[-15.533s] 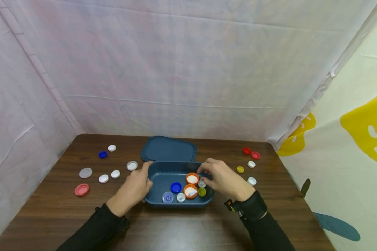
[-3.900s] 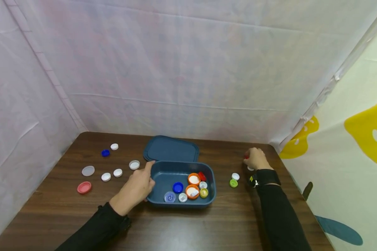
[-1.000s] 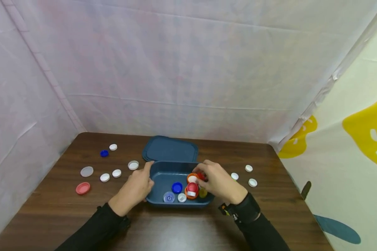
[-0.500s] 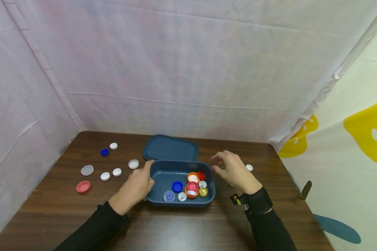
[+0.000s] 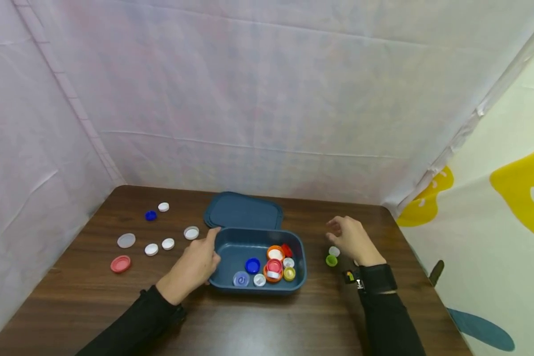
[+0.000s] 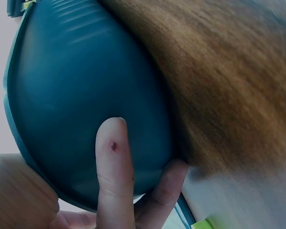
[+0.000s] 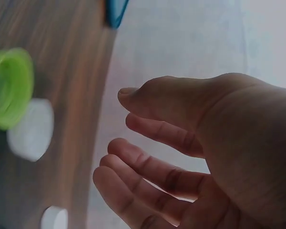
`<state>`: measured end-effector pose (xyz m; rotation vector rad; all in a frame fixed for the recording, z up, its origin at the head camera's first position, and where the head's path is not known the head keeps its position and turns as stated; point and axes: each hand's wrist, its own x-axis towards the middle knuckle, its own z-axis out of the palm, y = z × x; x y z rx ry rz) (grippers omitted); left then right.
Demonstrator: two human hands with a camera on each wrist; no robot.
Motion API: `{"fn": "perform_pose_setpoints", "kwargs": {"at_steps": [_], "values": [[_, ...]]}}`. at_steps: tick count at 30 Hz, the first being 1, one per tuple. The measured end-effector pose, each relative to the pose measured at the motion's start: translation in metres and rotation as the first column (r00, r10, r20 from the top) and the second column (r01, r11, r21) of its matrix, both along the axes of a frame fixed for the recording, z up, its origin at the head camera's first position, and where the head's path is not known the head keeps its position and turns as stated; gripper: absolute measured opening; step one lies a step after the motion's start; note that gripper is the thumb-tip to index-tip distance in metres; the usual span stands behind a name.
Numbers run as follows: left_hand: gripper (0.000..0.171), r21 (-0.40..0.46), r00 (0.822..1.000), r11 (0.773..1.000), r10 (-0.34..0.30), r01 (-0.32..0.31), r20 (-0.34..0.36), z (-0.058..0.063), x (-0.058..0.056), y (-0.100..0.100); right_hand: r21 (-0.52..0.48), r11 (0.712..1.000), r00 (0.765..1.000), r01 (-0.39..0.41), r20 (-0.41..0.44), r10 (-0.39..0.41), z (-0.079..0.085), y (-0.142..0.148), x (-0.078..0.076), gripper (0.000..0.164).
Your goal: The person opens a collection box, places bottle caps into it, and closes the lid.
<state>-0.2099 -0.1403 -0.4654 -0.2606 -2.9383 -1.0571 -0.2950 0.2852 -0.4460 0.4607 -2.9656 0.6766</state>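
My left hand [image 5: 189, 269] grips the left end of a dark blue plastic box [image 5: 222, 284]; in the left wrist view its thumb [image 6: 115, 176] lies against the outer wall. Inside the box, mostly on the right, are several bottle caps, among them a blue cap [image 5: 252, 265], a yellow cap [image 5: 289, 273], a pinkish-red cap [image 5: 273, 265] and an orange-rimmed cap [image 5: 275, 252]. My right hand [image 5: 353, 242] hovers over the table's right side, holding nothing, fingers loosely bent. Beside it lie a green cap [image 5: 331, 260] and a white cap [image 5: 334, 251].
A dark blue lid [image 5: 244, 211] lies behind the box. On the left of the wooden table [image 5: 196, 326] are several more caps, including a pink cap [image 5: 120, 264], a translucent disc [image 5: 126, 241] and a small blue cap [image 5: 150, 215]. White cloth [image 5: 249, 99] hangs behind.
Both red caps from the right of the table now lie in the box. My right hand has left the box and moved right over the remaining caps; my left hand stays put.
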Motion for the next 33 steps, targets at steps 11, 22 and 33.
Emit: {"fn": "perform_pose_setpoints", "kwargs": {"at_steps": [11,22,33], "values": [[0.074,-0.002,1.000,1.000,-0.002,0.002,0.010,0.000,0.000,0.000,0.023,0.994,0.994,0.110,0.016,-0.110,-0.021,0.035,-0.012,0.044],[0.073,-0.028,1.000,1.000,0.009,-0.009,-0.016,-0.002,-0.001,0.000,0.047,0.988,0.988,0.146,0.052,-0.148,-0.034,0.049,-0.018,0.033],[0.074,-0.034,1.000,0.999,0.010,-0.010,-0.026,0.000,-0.001,0.001,0.011,0.993,0.993,0.116,-0.039,-0.116,-0.024,0.037,-0.020,0.021]]}}
